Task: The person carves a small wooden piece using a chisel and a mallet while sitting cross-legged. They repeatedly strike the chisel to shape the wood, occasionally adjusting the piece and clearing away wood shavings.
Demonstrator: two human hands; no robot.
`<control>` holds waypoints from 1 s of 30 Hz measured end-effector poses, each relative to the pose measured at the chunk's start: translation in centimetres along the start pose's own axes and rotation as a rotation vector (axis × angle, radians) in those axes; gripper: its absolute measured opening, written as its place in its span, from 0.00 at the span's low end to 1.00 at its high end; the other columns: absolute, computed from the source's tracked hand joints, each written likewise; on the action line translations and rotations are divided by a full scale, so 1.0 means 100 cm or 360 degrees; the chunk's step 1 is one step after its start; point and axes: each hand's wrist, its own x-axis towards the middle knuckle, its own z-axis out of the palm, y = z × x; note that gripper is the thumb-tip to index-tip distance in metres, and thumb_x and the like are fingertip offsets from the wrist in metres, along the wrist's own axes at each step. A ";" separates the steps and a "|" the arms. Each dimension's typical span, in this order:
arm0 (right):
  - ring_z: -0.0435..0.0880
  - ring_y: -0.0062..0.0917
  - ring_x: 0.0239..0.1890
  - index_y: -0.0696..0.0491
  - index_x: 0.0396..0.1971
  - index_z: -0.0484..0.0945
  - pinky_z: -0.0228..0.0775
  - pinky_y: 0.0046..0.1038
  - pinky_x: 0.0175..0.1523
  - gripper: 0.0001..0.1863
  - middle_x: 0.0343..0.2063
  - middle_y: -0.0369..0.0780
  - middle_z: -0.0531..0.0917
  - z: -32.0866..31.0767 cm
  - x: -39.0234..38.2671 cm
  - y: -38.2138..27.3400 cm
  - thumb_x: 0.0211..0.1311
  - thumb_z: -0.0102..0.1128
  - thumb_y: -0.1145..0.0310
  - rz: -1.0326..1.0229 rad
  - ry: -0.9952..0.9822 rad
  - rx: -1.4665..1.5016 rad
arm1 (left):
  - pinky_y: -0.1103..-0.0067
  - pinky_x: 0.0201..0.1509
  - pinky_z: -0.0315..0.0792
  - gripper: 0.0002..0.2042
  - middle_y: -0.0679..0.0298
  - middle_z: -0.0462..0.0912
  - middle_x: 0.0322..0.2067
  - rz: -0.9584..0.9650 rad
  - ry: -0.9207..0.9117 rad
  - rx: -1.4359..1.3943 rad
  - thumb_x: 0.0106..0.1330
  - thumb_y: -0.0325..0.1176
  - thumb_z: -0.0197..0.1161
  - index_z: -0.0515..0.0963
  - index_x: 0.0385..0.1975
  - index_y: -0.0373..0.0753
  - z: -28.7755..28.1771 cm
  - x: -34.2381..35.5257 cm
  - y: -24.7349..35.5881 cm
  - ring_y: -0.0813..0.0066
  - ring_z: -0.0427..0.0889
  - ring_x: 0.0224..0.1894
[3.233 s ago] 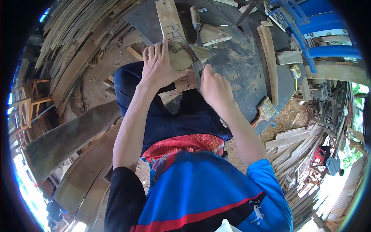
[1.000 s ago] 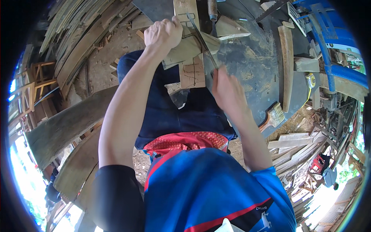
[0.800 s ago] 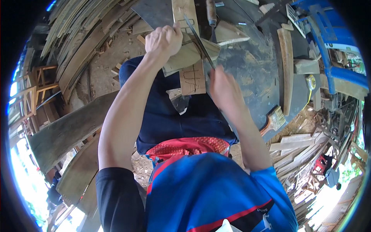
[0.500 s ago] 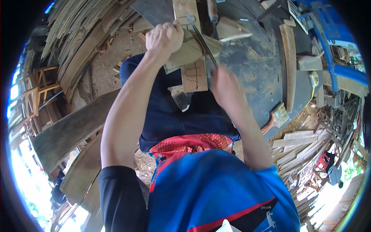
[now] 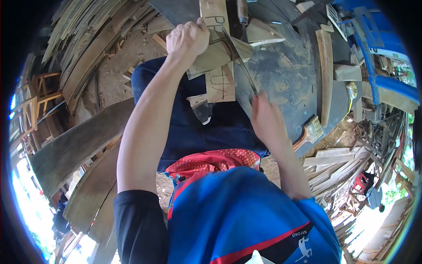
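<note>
My left hand (image 5: 188,39) is closed on a curved, light-brown wooden piece (image 5: 210,59), holding it down over a flat board (image 5: 221,90) with marks on its face. My right hand (image 5: 267,115), slightly blurred, is wrapped round the near end of a long, thin, dark metal file (image 5: 241,62). The file slants away to the left, its far end lying over the edge of the wooden piece. Fingers of the right hand hide the file's handle. Just beyond the wooden piece lies a chisel (image 5: 242,12) with a wooden handle.
On the dark worktop (image 5: 281,83) are a pale wood block (image 5: 263,33), a long curved wooden piece (image 5: 325,75), a wide brush (image 5: 313,130) and a yellow tape measure (image 5: 351,91). A handsaw (image 5: 310,14) lies at the far right. Stacked planks (image 5: 83,48) stand on the left.
My right hand has drawn the file back toward me and to the right. My left hand stays on the wooden piece. The whole view has shifted slightly.
</note>
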 end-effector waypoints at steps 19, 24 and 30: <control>0.83 0.61 0.31 0.62 0.38 0.71 0.76 0.56 0.34 0.12 0.22 0.61 0.82 -0.003 -0.019 -0.008 0.75 0.48 0.67 0.0167 -0.0108 0.0043 | 0.55 0.57 0.68 0.27 0.46 0.83 0.40 0.0204 0.0369 0.0027 0.77 0.53 0.42 0.82 0.40 0.35 0.039 0.032 -0.028 0.47 0.81 0.49; 0.83 0.61 0.27 0.62 0.37 0.71 0.76 0.56 0.31 0.14 0.19 0.59 0.81 0.008 0.022 -0.018 0.77 0.48 0.65 -0.0237 0.0173 0.0121 | 0.56 0.42 0.68 0.22 0.53 0.77 0.22 0.0346 0.1320 0.0120 0.73 0.52 0.50 0.77 0.25 0.41 0.098 0.052 -0.054 0.50 0.79 0.32; 0.83 0.60 0.25 0.62 0.35 0.70 0.76 0.55 0.31 0.16 0.17 0.59 0.80 -0.001 -0.006 0.001 0.78 0.47 0.63 -0.0064 0.0166 0.0149 | 0.56 0.68 0.67 0.38 0.35 0.80 0.55 -0.0032 -0.0160 0.0049 0.77 0.60 0.32 0.82 0.52 0.31 -0.006 0.007 -0.001 0.39 0.77 0.61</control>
